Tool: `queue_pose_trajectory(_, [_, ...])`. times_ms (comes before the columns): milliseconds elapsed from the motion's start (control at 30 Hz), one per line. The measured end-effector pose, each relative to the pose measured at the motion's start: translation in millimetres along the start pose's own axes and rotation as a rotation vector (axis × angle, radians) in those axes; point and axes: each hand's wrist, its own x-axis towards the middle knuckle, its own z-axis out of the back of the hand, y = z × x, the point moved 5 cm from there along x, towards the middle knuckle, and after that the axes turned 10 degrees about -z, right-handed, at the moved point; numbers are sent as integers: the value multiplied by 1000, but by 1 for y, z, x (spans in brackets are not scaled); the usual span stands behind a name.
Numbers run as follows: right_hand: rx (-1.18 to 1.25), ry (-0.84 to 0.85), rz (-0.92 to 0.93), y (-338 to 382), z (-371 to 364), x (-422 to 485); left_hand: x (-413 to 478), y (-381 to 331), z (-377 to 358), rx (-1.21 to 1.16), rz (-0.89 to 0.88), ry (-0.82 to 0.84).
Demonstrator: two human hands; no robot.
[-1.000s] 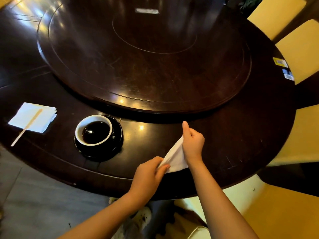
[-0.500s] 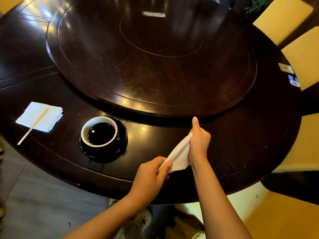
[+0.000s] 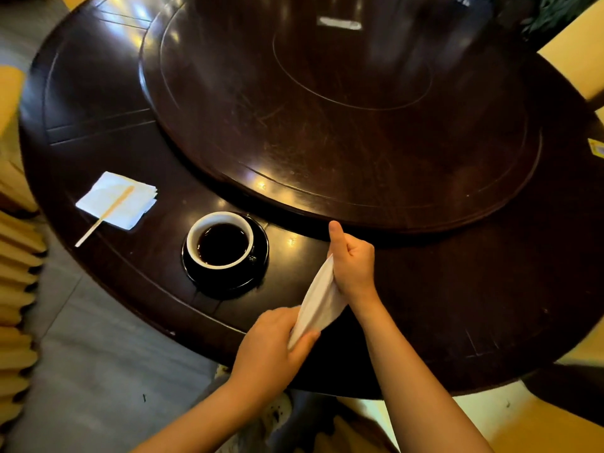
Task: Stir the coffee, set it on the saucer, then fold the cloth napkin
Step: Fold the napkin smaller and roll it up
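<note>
A: Looking back a second, hardly anything moved. The cloth napkin [image 3: 318,299] is still stretched between both hands over the desk's [image 3: 457,305] near edge, so folding's barely started.

B: Yep, left hand [image 3: 271,348] pinches the near end, right hand [image 3: 354,266] fists the far end. The cup [image 3: 222,243] is on its saucer [image 3: 228,286], left.

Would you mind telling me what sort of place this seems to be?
Probably a restaurant dining room: a large round table with a lazy Susan, yellow chairs around it, and a coffee cup on a saucer.
</note>
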Motion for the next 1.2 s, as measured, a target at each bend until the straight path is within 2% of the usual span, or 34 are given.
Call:
queue_pose_trajectory(133, [-19, 116, 74, 4, -16, 7, 7, 12, -1, -50, 155, -182])
queue_pose_trajectory(233, [-105, 189, 66, -1, -12, 18, 10, 22, -6, -89, 229, -280])
queue_pose_trajectory(333, [-262, 269, 41, -13, -2, 18, 11, 28, -14, -37, 239, -307])
queue_pose_trajectory(467, [-351, 392, -38, -22, 3, 13, 10, 32, -19, 138, 177, -354])
queue_pose_trajectory(633, [-389, 450, -31, -15, -7, 6, 3, 41, -24, 233, 190, -321])
queue_pose_trajectory(767, [-319, 337, 17, -10, -11, -2, 0, 47, -29, 246, 211, -275])
queue_pose_trajectory(1000, [-290, 403, -96, -26, -6, -8, -16, 54, -34, 211, 216, -244])
queue_pose_trajectory(1067, [-437, 440, -75, -35, 4, -1, -18, 54, -32, 222, 238, -252])
queue_pose_trajectory(1133, [-739, 503, 32, -47, 8, 8, -19, 55, -30, 244, 256, -248])
queue_pose_trajectory(1200, [-941, 545, 89, -59, 6, 13, -19, 55, -30, 253, 266, -240])
